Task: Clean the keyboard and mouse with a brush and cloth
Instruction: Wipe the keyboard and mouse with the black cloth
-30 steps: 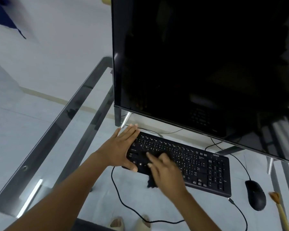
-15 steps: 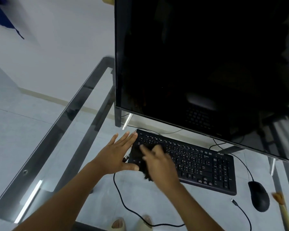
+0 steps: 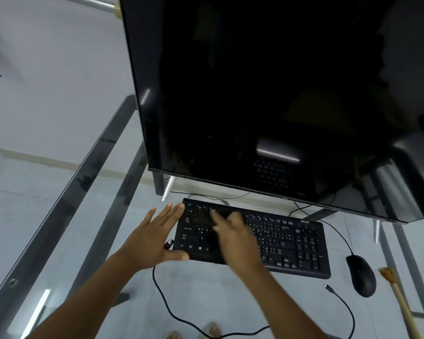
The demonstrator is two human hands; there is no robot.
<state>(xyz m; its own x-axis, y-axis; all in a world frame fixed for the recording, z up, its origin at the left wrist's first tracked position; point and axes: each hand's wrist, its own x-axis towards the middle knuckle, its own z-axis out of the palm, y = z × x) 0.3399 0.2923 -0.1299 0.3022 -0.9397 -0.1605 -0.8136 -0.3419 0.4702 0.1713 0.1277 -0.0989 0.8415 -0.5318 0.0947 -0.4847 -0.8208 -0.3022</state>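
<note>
A black keyboard [image 3: 291, 243] lies on the glass table in front of the monitor. My left hand [image 3: 154, 237] rests flat with spread fingers against the keyboard's left end, thumb at its front edge. My right hand [image 3: 233, 237] presses a dark cloth [image 3: 206, 217] onto the left part of the keys; the hand is blurred by motion. To the right of the keyboard sits a black mouse [image 3: 361, 275]. A wooden-handled brush [image 3: 397, 294] lies at the right edge of the view.
A large dark monitor [image 3: 267, 94] stands close behind the keyboard on a thin leg [image 3: 168, 188]. A black cable [image 3: 171, 311] loops near the table's front, with a loose plug [image 3: 328, 287] beside the mouse. The glass table's dark frame [image 3: 66, 206] runs along the left.
My right hand with the cloth has slid from the keyboard's front edge toward its back rows. My left hand shifted slightly left, off the keys to the keyboard's end.
</note>
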